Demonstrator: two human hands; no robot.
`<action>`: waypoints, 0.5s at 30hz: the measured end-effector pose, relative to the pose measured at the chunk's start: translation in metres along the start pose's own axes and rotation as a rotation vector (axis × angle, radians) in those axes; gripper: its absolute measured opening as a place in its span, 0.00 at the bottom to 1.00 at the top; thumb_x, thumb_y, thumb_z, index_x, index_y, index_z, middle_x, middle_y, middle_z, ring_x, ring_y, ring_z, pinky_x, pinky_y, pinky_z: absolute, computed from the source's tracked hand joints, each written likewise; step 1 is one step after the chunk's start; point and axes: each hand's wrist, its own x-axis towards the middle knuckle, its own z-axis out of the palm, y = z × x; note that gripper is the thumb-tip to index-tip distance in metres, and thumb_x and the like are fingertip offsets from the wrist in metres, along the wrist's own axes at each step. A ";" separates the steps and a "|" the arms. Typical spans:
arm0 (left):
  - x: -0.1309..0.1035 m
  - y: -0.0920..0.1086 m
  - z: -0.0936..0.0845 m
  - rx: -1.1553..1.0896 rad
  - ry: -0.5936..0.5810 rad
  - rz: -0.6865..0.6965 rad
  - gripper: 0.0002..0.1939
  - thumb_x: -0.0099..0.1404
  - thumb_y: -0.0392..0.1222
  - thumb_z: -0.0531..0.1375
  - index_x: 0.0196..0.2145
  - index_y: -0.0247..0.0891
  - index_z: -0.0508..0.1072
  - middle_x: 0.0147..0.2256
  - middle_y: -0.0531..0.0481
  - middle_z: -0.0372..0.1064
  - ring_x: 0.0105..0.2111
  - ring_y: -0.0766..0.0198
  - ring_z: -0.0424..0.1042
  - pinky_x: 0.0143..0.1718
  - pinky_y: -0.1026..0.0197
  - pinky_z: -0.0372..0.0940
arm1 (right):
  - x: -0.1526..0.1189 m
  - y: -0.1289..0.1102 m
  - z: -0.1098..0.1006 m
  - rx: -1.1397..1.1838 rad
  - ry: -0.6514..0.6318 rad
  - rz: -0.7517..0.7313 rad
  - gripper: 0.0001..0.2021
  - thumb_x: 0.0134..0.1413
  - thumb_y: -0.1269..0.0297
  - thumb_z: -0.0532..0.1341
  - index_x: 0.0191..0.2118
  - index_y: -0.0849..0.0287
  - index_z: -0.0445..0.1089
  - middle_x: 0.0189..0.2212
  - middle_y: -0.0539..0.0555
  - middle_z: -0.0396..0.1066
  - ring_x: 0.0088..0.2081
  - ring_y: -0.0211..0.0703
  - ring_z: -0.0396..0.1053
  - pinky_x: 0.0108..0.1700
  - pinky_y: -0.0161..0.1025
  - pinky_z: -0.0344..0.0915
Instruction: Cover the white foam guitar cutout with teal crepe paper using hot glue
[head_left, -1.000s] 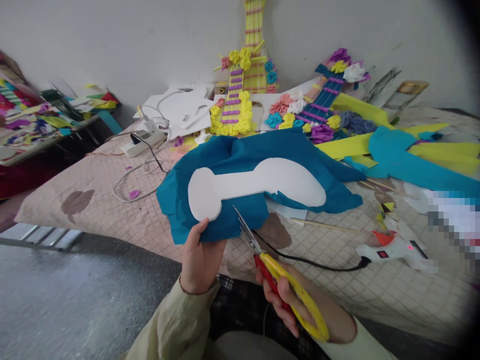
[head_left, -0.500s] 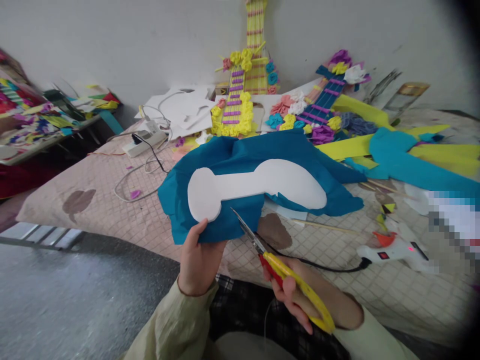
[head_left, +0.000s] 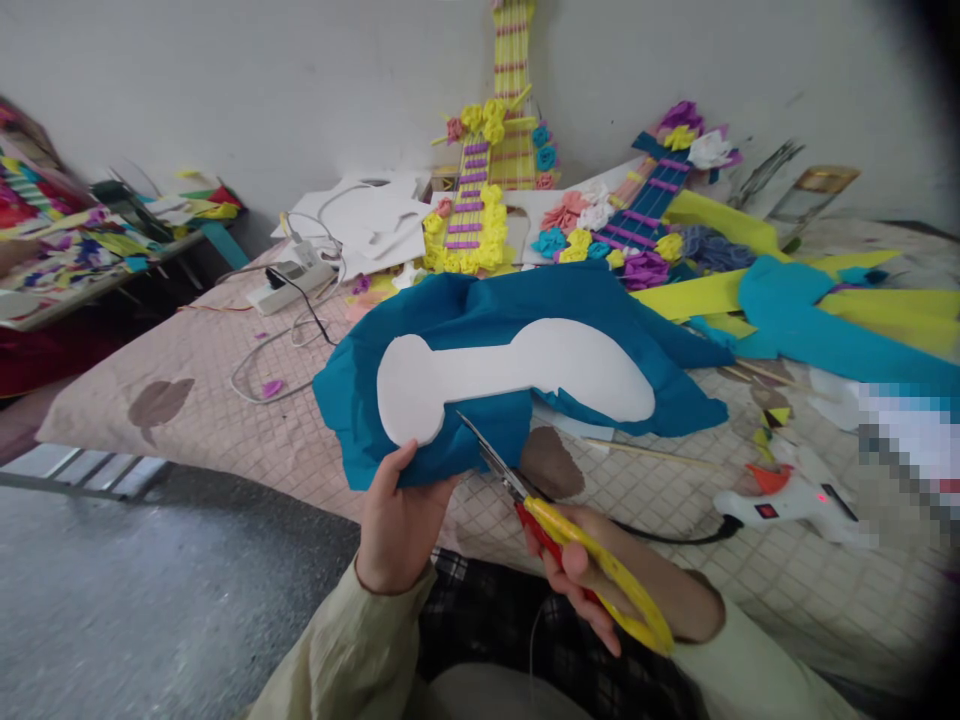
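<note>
My left hand (head_left: 405,515) grips the lower edge of a blue crepe paper sheet (head_left: 487,305), thumb on top and fingers underneath. On the sheet lies a white guitar-shaped cutout (head_left: 480,372), its rounded left end just above my thumb. A flap of blue paper folds over the cutout's lower right edge. In my right hand (head_left: 577,570) are scissors (head_left: 551,525) with yellow and red handles. Their visible blade lies over the blue paper below the cutout's neck, tip pointing up and left. Whether the other blade is under the paper is hidden.
Decorated paper guitars (head_left: 465,200) stand by the wall. A power strip (head_left: 291,288) with cables sits at left. To the right are a white glue gun (head_left: 787,510) with a black cord, thin wooden sticks (head_left: 652,452) and turquoise paper (head_left: 795,300).
The scissors have shifted slightly left and upward over the blue paper, their handles a little closer together. The sheet and my left hand have barely moved.
</note>
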 end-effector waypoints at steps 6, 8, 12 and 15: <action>0.000 0.001 0.000 -0.034 0.001 0.003 0.25 0.59 0.31 0.53 0.54 0.48 0.61 0.51 0.51 0.65 0.55 0.51 0.58 0.52 0.46 0.59 | -0.002 -0.006 -0.002 -0.023 -0.044 -0.010 0.27 0.42 0.37 0.56 0.36 0.59 0.55 0.19 0.41 0.56 0.11 0.26 0.56 0.12 0.27 0.59; -0.001 0.001 -0.001 -0.046 -0.017 -0.003 0.25 0.60 0.32 0.53 0.54 0.48 0.61 0.51 0.53 0.65 0.55 0.52 0.58 0.53 0.47 0.59 | -0.003 -0.009 -0.001 -0.029 -0.050 -0.029 0.30 0.40 0.35 0.54 0.36 0.59 0.55 0.20 0.43 0.57 0.11 0.25 0.55 0.11 0.25 0.58; -0.003 0.000 0.000 -0.060 -0.058 -0.023 0.25 0.60 0.32 0.52 0.55 0.48 0.60 0.52 0.52 0.64 0.55 0.52 0.57 0.53 0.47 0.58 | -0.001 -0.012 0.000 -0.042 -0.027 -0.021 0.30 0.37 0.34 0.55 0.34 0.59 0.54 0.19 0.42 0.57 0.12 0.25 0.55 0.11 0.25 0.58; -0.004 0.000 0.000 -0.064 -0.081 -0.032 0.25 0.61 0.33 0.51 0.56 0.47 0.59 0.52 0.51 0.64 0.55 0.52 0.57 0.53 0.47 0.58 | 0.001 -0.009 0.001 0.002 -0.040 -0.003 0.29 0.38 0.36 0.58 0.34 0.58 0.54 0.18 0.41 0.55 0.11 0.26 0.55 0.11 0.27 0.58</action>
